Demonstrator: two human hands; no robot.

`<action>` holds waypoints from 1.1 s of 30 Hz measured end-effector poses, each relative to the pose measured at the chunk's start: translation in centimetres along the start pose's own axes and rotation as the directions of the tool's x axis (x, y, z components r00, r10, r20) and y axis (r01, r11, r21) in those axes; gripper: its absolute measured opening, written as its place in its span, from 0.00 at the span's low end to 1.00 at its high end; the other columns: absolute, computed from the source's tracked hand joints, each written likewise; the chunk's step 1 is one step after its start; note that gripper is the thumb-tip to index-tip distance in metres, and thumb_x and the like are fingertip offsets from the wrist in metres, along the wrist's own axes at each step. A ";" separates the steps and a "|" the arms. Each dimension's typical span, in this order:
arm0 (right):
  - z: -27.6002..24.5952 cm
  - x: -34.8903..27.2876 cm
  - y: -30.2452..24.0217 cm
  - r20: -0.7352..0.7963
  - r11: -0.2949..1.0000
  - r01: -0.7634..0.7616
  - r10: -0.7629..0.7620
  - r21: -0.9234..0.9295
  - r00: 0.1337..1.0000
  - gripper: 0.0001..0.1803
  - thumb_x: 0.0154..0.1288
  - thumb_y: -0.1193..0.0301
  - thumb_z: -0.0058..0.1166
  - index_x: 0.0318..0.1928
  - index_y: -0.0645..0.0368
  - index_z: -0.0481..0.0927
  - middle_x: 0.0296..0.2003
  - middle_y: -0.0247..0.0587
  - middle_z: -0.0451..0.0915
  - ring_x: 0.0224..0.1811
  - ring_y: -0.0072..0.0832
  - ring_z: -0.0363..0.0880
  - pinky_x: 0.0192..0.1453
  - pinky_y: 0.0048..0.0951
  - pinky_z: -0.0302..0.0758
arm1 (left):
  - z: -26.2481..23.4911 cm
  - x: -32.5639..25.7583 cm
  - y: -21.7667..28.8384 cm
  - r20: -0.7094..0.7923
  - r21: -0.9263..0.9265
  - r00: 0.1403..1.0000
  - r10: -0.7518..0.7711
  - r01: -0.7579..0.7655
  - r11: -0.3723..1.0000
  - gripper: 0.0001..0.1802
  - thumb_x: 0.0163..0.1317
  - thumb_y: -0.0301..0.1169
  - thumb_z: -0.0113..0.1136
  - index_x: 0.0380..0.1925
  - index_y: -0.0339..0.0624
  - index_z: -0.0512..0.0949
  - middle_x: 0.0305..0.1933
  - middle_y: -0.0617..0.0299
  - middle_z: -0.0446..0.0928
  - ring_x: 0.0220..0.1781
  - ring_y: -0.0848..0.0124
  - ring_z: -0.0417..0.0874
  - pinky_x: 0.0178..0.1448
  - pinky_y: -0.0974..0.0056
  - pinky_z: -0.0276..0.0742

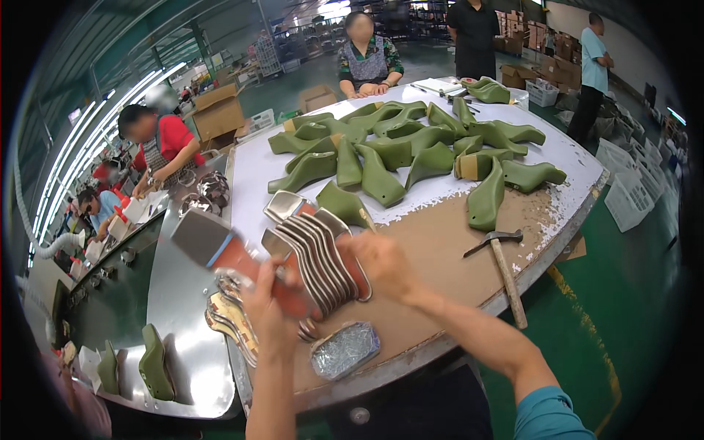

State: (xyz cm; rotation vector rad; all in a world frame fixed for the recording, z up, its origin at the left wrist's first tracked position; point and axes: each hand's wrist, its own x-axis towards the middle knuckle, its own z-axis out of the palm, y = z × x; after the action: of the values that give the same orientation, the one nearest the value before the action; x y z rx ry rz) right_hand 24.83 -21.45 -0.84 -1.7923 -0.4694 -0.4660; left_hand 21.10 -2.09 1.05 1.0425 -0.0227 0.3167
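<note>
In my left hand [270, 297] is a shoe insole [240, 253], reddish brown with a grey end and a blue band across it, blurred by motion. Beside it stands a row of similar curved insoles [317, 257], pressed together on edge. My right hand [383, 262] is at the right side of this row, fingers curled and smeared, so whatever they hold is not clear. A thin tan stick [367, 220] shows just above that hand, beside a green shoe last [341, 202]. Near the table's front edge lies a clear plastic-wrapped block [346, 350].
Many green shoe lasts [381, 172] cover the far part of the white-and-brown table [433, 253]. A hammer [506, 275] lies at the right. Yellow-patterned insoles [227, 319] and two lasts [155, 363] are at the left. One person [367, 62] sits opposite; others work or stand around.
</note>
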 end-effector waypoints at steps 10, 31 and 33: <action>-12.3 10.5 17.6 -0.017 0.274 0.056 -0.257 -0.960 0.966 0.25 0.60 0.73 0.50 0.60 0.48 0.71 0.61 0.47 0.64 0.59 0.46 0.68 0.63 0.47 0.65 | -15.2 -18.7 3.6 -0.382 0.253 0.903 -0.198 0.309 0.917 0.32 0.69 0.55 0.42 0.57 0.37 0.68 0.45 0.50 0.77 0.33 0.62 0.80 0.38 0.58 0.79; -4.8 -1.8 -11.2 0.090 0.946 -0.027 -0.003 0.323 0.996 0.14 0.66 0.66 0.57 0.46 0.62 0.73 0.37 0.34 0.78 0.37 0.19 0.75 0.44 0.21 0.72 | 1.1 -14.4 1.1 0.219 0.317 0.967 -0.130 0.056 0.947 0.40 0.64 0.61 0.46 0.61 0.38 0.59 0.55 0.47 0.71 0.50 0.60 0.79 0.54 0.56 0.77; -0.6 -3.8 -12.5 0.109 0.992 0.089 -0.099 0.088 0.989 0.15 0.64 0.67 0.58 0.46 0.62 0.74 0.42 0.39 0.78 0.45 0.24 0.75 0.49 0.28 0.73 | 2.7 -17.8 2.4 0.380 -0.259 0.793 -0.476 0.585 0.769 0.44 0.60 0.64 0.47 0.63 0.38 0.58 0.55 0.45 0.70 0.52 0.54 0.78 0.57 0.51 0.77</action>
State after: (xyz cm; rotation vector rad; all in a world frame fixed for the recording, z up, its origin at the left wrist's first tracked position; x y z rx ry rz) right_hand 14.88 -19.19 7.28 -1.7276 -0.6459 -0.4054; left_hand 3.78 -7.70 1.46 0.6724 -0.0461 -0.3678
